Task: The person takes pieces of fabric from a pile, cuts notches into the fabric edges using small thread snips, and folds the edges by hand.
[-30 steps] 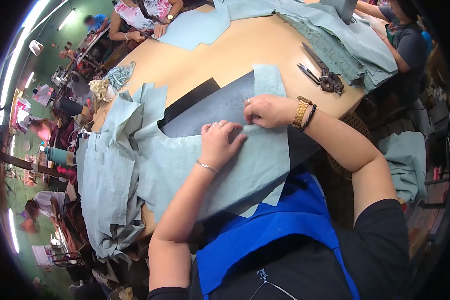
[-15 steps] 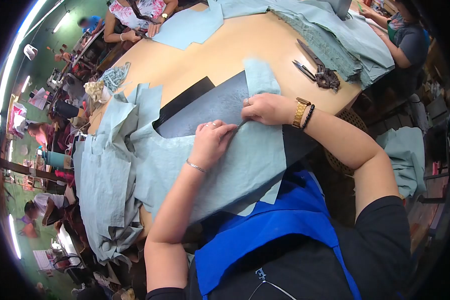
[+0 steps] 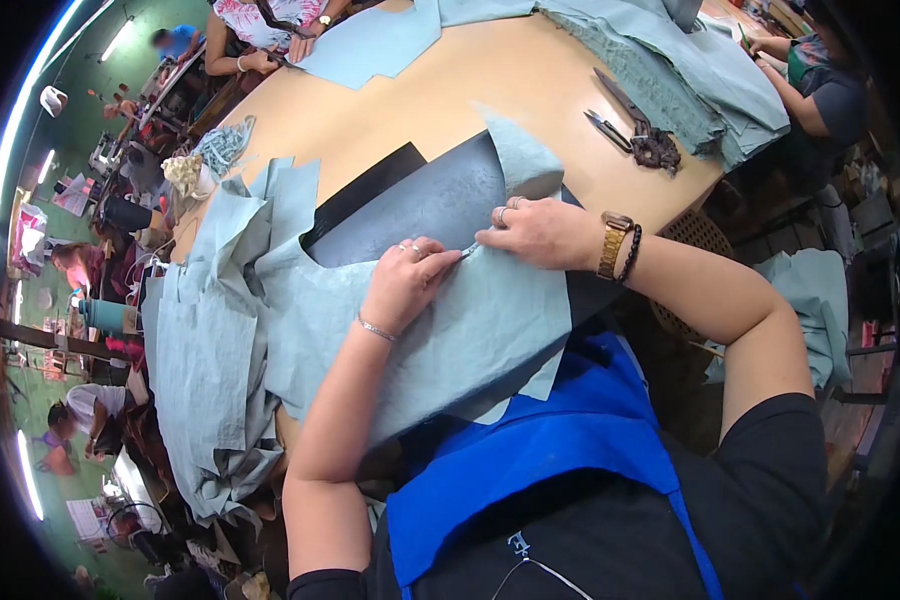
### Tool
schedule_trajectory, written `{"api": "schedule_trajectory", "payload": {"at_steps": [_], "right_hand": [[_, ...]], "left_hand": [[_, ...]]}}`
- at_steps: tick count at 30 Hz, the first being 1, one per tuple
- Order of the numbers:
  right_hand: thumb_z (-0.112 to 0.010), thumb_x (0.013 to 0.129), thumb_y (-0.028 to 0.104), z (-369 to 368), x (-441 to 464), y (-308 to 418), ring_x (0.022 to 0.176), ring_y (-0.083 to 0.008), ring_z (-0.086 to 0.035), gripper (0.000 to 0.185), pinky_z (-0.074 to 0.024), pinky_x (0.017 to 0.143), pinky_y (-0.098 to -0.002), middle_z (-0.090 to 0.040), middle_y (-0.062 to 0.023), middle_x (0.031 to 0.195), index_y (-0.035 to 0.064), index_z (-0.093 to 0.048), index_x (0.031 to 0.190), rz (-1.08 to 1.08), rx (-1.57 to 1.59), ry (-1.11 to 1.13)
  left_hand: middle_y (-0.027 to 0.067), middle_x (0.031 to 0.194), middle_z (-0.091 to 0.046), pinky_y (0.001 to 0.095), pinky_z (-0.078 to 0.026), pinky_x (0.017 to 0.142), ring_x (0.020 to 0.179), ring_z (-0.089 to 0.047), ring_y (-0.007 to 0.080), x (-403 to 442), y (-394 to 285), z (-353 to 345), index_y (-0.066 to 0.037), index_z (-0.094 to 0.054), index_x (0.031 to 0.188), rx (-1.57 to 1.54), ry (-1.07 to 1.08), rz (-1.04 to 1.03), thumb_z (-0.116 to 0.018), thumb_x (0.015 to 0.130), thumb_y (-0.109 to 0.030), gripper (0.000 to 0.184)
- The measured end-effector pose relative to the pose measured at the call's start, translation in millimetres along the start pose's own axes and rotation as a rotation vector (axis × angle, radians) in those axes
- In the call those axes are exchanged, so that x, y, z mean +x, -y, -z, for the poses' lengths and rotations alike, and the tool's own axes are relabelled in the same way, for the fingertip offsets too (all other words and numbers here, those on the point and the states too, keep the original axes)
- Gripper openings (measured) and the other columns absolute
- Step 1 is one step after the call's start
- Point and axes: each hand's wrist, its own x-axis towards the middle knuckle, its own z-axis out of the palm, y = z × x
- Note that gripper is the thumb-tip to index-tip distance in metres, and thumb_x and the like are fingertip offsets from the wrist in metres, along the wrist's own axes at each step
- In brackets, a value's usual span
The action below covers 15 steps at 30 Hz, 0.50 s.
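A pale blue-green fabric piece (image 3: 410, 345) lies over a dark board (image 3: 425, 205) at the table's near edge. My left hand (image 3: 407, 282) is closed, thumb and fingers pinching the fabric along its curved upper edge. Just to the right, my right hand (image 3: 542, 234) pinches the same edge, its fingertips a short gap from the left ones. A small folded strip shows between the two hands. Beyond my right hand, a flap of the fabric stands up and curls over the board. A second black sheet (image 3: 370, 188) sticks out behind the board.
Crumpled fabric (image 3: 205, 370) drapes over the table's left side. Large scissors (image 3: 625, 105) and small snips (image 3: 607, 130) lie at the right, near a fabric stack (image 3: 660, 80). Thread scraps (image 3: 225, 145) sit at the left edge. Two people handle fabric across the table (image 3: 450, 85).
The fabric flap by my right hand has folded and curled upward. My left hand has shifted slightly left, and my right hand slightly right and down, both still pinching the edge.
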Motion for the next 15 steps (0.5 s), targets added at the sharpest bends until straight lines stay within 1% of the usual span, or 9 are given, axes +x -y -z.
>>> {"api": "schedule_trajectory", "payload": {"at_steps": [1,3,4,7,10,13,15], "right_hand": [[-0.052,0.087,0.011,2.2,-0.8,7.3,0.099,-0.0277,-0.063,0.029,-0.0544,0.083,-0.0382,-0.063,-0.0124,0.11,0.0076,-0.065,0.113,-0.037,-0.02,0.028],[-0.052,0.087,0.013,1.1,-3.8,13.5,0.103,-0.027,-0.062,0.03,-0.0511,0.089,-0.0401,-0.063,-0.0128,0.111,0.0072,-0.064,0.114,0.005,-0.09,-0.074],[-0.052,0.087,0.013,0.4,-4.7,16.3,0.105,-0.0266,-0.062,0.03,-0.0495,0.092,-0.041,-0.063,-0.013,0.111,0.007,-0.064,0.114,0.026,-0.126,-0.125],[-0.05,0.088,0.014,-8.7,-0.2,29.0,0.11,-0.0257,-0.06,0.031,-0.043,0.1,-0.0434,-0.064,-0.0118,0.112,0.0066,-0.064,0.115,0.009,-0.27,-0.104],[-0.051,0.09,0.016,-11.2,4.2,38.0,0.112,-0.0246,-0.06,0.025,-0.0441,0.096,-0.0456,-0.066,-0.0102,0.106,0.0058,-0.066,0.107,-0.075,-0.223,-0.129],[-0.051,0.089,0.016,-17.0,5.9,37.1,0.106,-0.0248,-0.061,0.023,-0.0451,0.094,-0.0436,-0.065,-0.0091,0.104,0.0058,-0.065,0.104,-0.04,-0.247,-0.248],[-0.052,0.088,0.015,-20.2,8.3,37.3,0.104,-0.0248,-0.062,0.023,-0.0467,0.092,-0.0414,-0.065,-0.0095,0.103,0.0057,-0.064,0.105,-0.038,-0.207,-0.186]], "left_hand": [[0.0021,0.094,-0.066,0.037,-0.051,0.074,0.084,-0.063,0.0247,-0.4,-0.2,0.2,-0.015,-0.073,0.102,0.012,-0.015,-0.013,-0.069,0.083,-0.009,0.02],[0.0008,0.094,-0.066,0.0361,-0.051,0.072,0.08,-0.062,0.0231,-0.9,-1.0,-0.3,-0.016,-0.074,0.1,0.032,-0.047,-0.04,-0.07,0.083,-0.012,0.018],[0.0011,0.094,-0.066,0.0359,-0.051,0.072,0.081,-0.062,0.0234,-1.0,-0.5,-0.3,-0.016,-0.074,0.101,0.027,-0.05,-0.046,-0.07,0.083,-0.011,0.019],[0.0023,0.095,-0.066,0.0358,-0.052,0.073,0.083,-0.063,0.0244,-4.6,5.1,0.8,-0.015,-0.073,0.102,0.014,-0.056,-0.043,-0.07,0.082,-0.009,0.022],[0.0033,0.095,-0.066,0.0362,-0.052,0.076,0.087,-0.063,0.0251,-11.4,14.6,4.3,-0.015,-0.073,0.104,0.002,-0.056,-0.016,-0.069,0.081,-0.005,0.025],[0.0033,0.095,-0.066,0.036,-0.052,0.076,0.087,-0.063,0.0248,-17.0,17.3,10.5,-0.016,-0.073,0.105,0.0,-0.048,-0.011,-0.069,0.081,-0.004,0.026],[0.003,0.095,-0.066,0.0358,-0.052,0.075,0.087,-0.063,0.0247,-18.1,16.8,12.9,-0.016,-0.073,0.105,0.01,-0.037,-0.028,-0.068,0.082,-0.004,0.026]]}}
